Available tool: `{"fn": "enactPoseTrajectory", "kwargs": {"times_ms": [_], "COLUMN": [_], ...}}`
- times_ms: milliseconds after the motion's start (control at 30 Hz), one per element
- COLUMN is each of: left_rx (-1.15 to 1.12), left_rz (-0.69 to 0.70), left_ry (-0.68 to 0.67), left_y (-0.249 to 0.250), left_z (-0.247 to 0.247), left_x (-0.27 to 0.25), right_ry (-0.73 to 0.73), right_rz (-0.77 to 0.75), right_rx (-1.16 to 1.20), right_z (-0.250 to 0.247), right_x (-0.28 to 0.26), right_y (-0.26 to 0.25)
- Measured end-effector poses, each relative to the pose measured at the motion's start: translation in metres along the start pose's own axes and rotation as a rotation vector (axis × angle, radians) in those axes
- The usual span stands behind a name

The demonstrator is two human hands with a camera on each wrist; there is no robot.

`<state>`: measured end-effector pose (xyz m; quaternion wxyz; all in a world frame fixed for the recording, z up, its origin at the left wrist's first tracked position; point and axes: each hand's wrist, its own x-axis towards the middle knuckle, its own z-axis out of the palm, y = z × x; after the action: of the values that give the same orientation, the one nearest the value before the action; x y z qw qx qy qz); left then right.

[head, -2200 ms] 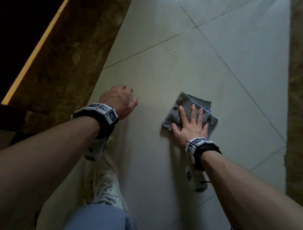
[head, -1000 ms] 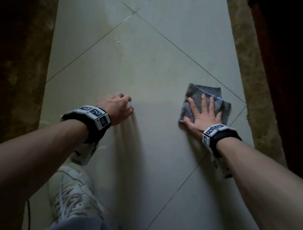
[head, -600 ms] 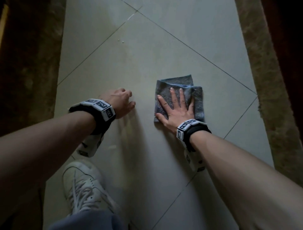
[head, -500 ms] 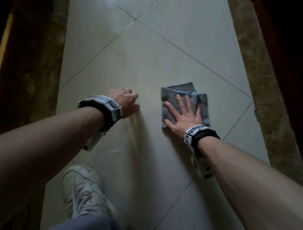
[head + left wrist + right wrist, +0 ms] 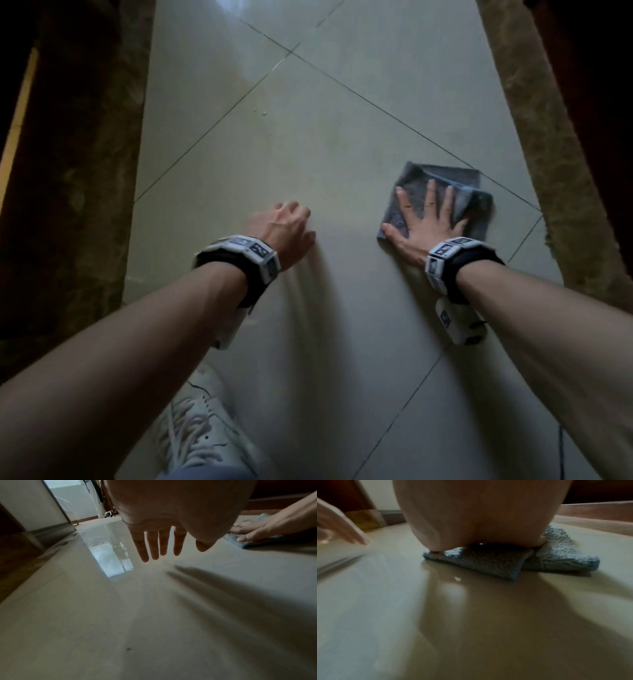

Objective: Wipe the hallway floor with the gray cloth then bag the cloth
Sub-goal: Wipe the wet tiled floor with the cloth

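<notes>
The gray cloth (image 5: 442, 197) lies folded flat on the pale floor tiles (image 5: 308, 154), on the right side of the hallway, close to the brown marbled border strip (image 5: 534, 164) and just short of a diagonal grout line (image 5: 394, 116) that runs past its far corner. Its folded layers are offset, so one flap sticks out to the right, which the right wrist view shows as a paler, fluffier layer under the darker top one. I cannot name a clear long axis; the cloth reads as roughly square.

Your right hand (image 5: 424, 222) is directly on top of it, palm down, fingers straight and spread, pressing the cloth to the tile instead of gripping it. The unwiped floor lies to the left and ahead of the cloth, so I judge the next stroke goes back toward the middle of the hallway, with the border strip limiting travel to the right.

Your left hand (image 5: 284, 229) is well apart from the cloth, to its left. It holds nothing; its fingers hang relaxed, tips at or just above the tile, seemingly bracing you. Your white shoe (image 5: 202, 428) sits behind it. No bag is in view, so bagging looks some way off.
</notes>
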<state>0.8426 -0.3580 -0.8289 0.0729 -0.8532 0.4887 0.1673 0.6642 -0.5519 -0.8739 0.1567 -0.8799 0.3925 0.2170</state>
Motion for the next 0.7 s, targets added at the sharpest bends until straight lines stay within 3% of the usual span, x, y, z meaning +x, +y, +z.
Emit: {"fn": "enactPoseTrajectory", "kwargs": {"times_ms": [233,367,467,600,700], "left_rx": [-0.027,0.015,0.048,0.022,-0.005], "left_rz": [-0.182,-0.122,-0.074,-0.088,-0.082], "left_ry": [0.057,0.018,0.007,-0.025,-0.022], "left_y": [-0.042,-0.037,-0.039,-0.033,-0.021], "left_z": [-0.011,-0.006,-0.007,-0.009,-0.004], "left_x": [-0.003,-0.004,0.001,0.008,0.008], "right_ry": [-0.081,-0.087,-0.075,-0.066,-0.065], "right_rz": [-0.493,-0.700,-0.560,-0.145,0.098], "right_rx": [-0.273,-0.444,-0.416,-0.242,-0.059], "right_z": [0.027,0.028,0.017,-0.003,-0.010], "right_x": [-0.028,-0.034,-0.025,-0.014,-0.004], "right_y": [-0.103,-0.093,-0.051,0.014,0.028]}}
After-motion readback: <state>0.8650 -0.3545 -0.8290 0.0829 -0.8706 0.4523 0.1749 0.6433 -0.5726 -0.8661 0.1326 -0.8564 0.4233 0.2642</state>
